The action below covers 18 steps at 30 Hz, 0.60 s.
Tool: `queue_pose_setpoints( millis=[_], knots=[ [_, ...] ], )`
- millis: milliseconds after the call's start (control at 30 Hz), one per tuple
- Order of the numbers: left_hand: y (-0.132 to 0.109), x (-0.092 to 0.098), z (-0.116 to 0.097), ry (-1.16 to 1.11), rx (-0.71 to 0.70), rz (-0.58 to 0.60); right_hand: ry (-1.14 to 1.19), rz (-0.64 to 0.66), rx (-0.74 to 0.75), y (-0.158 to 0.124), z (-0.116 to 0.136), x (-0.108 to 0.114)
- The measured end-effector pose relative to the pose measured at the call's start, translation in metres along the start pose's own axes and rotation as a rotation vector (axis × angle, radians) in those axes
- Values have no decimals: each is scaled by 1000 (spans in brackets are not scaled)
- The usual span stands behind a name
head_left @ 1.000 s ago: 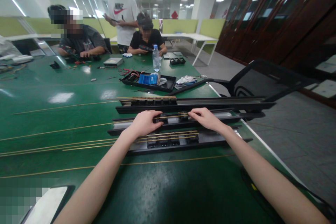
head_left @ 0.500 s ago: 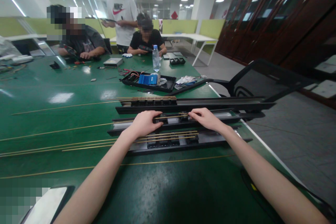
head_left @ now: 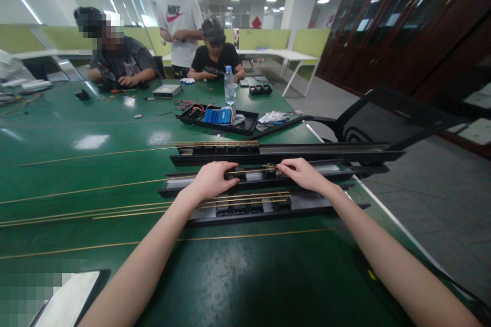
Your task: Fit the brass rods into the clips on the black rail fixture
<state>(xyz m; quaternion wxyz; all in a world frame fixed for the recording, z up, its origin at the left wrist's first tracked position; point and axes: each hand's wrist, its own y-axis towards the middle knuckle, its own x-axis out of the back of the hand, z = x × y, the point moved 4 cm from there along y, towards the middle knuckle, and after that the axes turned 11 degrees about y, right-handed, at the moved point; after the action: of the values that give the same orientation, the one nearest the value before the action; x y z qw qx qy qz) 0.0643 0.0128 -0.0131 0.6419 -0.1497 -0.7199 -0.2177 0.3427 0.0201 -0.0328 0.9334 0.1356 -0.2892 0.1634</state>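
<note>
My left hand [head_left: 215,179] is closed around a small black block [head_left: 240,173] sitting in the middle black channel [head_left: 253,176], thumb at the near side and fingers over the far side. A thin brass-coloured rod [head_left: 251,170] runs across this block to a second black block [head_left: 270,169]. With pinched fingertips, my right hand [head_left: 301,173] holds a brass-coloured rod end beside that second block; the exact contact is too small to make out. In the near channel [head_left: 307,210], several black blocks [head_left: 240,208] sit beneath several long rods [head_left: 153,209].
Beyond lies a far channel [head_left: 326,154] with more blocks and rods. A black tray [head_left: 251,121] of tools, a water bottle [head_left: 229,87] and gloves [head_left: 272,119] stand farther back. A mesh chair [head_left: 391,117] is by the right edge. Several people are across the table.
The view has shifted very slightly. Both my hands keep their places at the middle channel. Across the table, the standing person's hands have moved.
</note>
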Motion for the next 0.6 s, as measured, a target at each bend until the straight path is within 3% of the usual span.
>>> queue_pose_setpoints(
  millis=[600],
  knots=[
    [0, -3, 3, -14, 4, -9, -105, -63, -28, 0, 2, 1]
  ],
)
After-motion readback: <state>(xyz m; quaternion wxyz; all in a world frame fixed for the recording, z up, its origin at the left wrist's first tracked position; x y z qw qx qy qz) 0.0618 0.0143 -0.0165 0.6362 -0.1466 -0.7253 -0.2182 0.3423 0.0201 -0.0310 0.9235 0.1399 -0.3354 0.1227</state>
